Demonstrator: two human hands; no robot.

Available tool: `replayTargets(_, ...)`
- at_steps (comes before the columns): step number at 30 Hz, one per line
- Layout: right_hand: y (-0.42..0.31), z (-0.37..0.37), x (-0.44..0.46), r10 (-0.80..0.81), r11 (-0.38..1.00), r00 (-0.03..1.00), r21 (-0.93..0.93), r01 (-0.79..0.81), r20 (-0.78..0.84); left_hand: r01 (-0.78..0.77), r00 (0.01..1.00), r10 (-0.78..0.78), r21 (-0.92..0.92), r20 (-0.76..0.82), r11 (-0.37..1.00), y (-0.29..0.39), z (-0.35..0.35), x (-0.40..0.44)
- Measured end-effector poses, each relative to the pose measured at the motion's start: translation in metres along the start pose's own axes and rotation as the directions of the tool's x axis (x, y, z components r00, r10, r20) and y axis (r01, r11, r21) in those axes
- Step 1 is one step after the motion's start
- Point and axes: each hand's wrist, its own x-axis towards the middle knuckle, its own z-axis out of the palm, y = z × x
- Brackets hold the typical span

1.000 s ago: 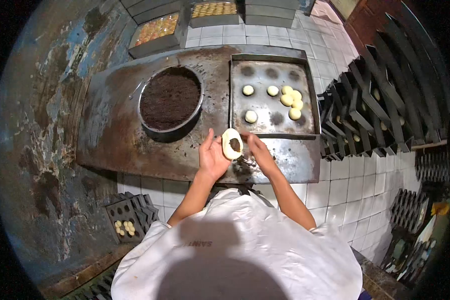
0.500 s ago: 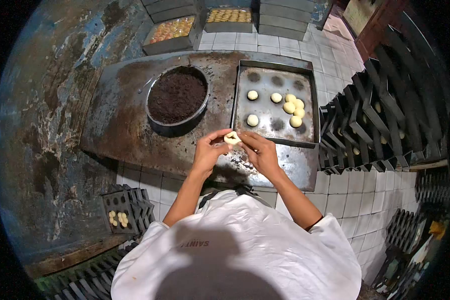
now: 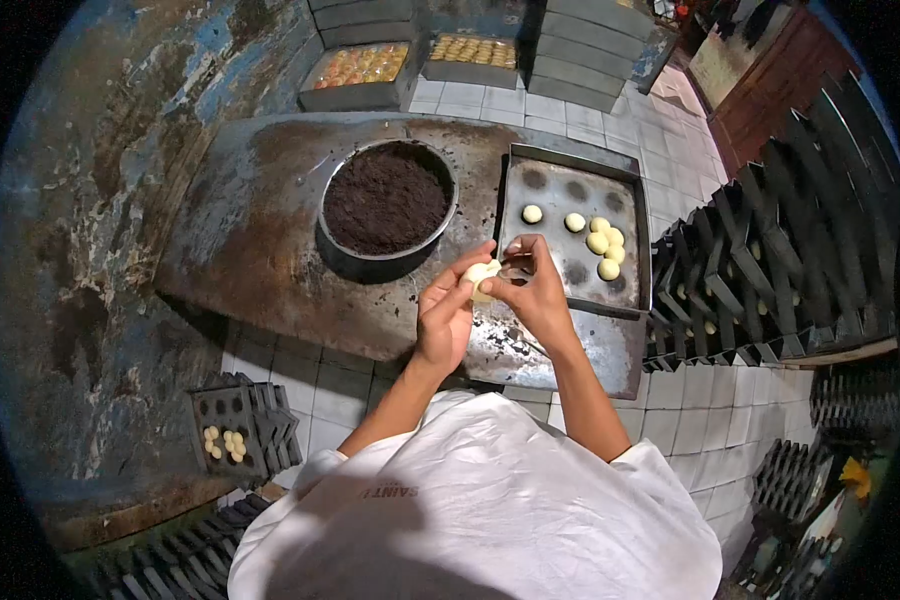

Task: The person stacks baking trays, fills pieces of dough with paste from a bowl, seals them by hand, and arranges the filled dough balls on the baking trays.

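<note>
Between my hands, above the front of the metal table (image 3: pixel 260 290), is a small piece of pale dough (image 3: pixel 480 272). My left hand (image 3: pixel 444 318) closes around it from the left with thumb and fingers. From the right, my right hand (image 3: pixel 540 298) pinches its edge with the thumb, the index finger bent over. Beyond my left hand stands a round metal pan (image 3: pixel 454 208) full of dark crumbly filling (image 3: pixel 388 195). Past my right hand lies a square baking tray (image 3: pixel 647 250) with several dough balls (image 3: pixel 598 243); my right hand hides its near left corner.
Tall stacks of dark trays (image 3: pixel 770 245) rise along the right. At the back, boxes of baked goods (image 3: pixel 365 65) stand on the tiled floor beside stacked grey boxes (image 3: pixel 582 60). Low at left, a smaller tray (image 3: pixel 228 425) holds dough balls. A peeling wall (image 3: pixel 90 250) borders the left.
The dough's opening with dark filling, seen before, no longer shows. My right hand has turned, its fingers now raised over the dough. The view has shifted, so table and trays appear slightly moved.
</note>
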Motion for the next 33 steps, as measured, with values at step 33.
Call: replayTargets(33,-0.029,0.160,0.001,-0.239,0.884,0.954,-0.447,0.137,-0.179,0.078,0.982,-0.088,-0.066,-0.167,0.995,0.082,-0.104,0.012)
